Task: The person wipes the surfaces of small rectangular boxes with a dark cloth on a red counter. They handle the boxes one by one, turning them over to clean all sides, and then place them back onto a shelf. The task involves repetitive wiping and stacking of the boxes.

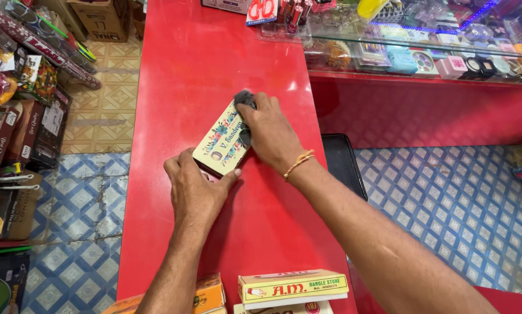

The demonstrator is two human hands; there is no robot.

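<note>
The left hand (pixel 196 189) lies on the red surface (pixel 185 75) and grips the near end of a flat cream box (pixel 221 141) with a flower print, the thumb at its corner. The right hand (pixel 271 135) is closed on a small dark cloth (pixel 244 100) and presses it on the far end of the same box; a thin gold bracelet (pixel 297 164) is on this wrist. The box lies slanted near the middle of the surface. At the near edge are more boxes, a cream one (pixel 293 286) and an orange one (pixel 208 294). A glass showcase (pixel 423 52) stands to the right.
</note>
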